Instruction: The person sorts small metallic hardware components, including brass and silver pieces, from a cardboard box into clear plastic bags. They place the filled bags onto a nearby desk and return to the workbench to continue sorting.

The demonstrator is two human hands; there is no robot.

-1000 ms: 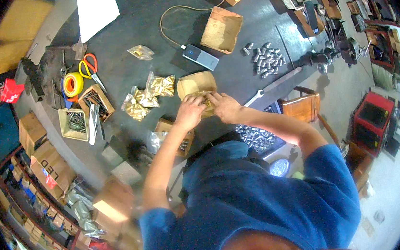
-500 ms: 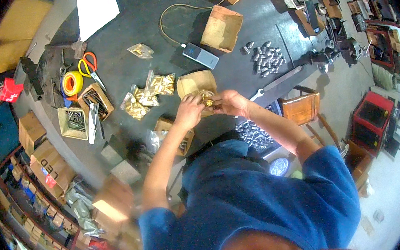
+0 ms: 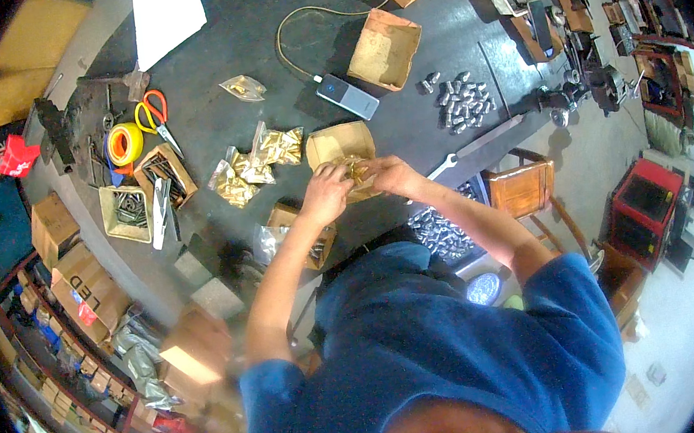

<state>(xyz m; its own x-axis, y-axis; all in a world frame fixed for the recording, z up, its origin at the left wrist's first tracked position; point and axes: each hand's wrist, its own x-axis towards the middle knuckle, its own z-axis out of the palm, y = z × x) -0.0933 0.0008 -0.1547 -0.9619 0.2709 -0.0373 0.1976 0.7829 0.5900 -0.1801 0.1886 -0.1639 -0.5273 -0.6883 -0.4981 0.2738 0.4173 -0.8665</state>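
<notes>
Both hands met over the small cardboard box (image 3: 340, 144), left hand (image 3: 324, 195) and right hand (image 3: 389, 175) fingers pinched on brass fittings (image 3: 353, 170) right between them.

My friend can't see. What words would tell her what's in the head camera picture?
A person in a blue shirt holds small brass parts with the left hand and right hand over an open cardboard box on a dark workbench. Nearby lie clear bags of brass parts, scissors, yellow tape and silver metal pieces.
</notes>
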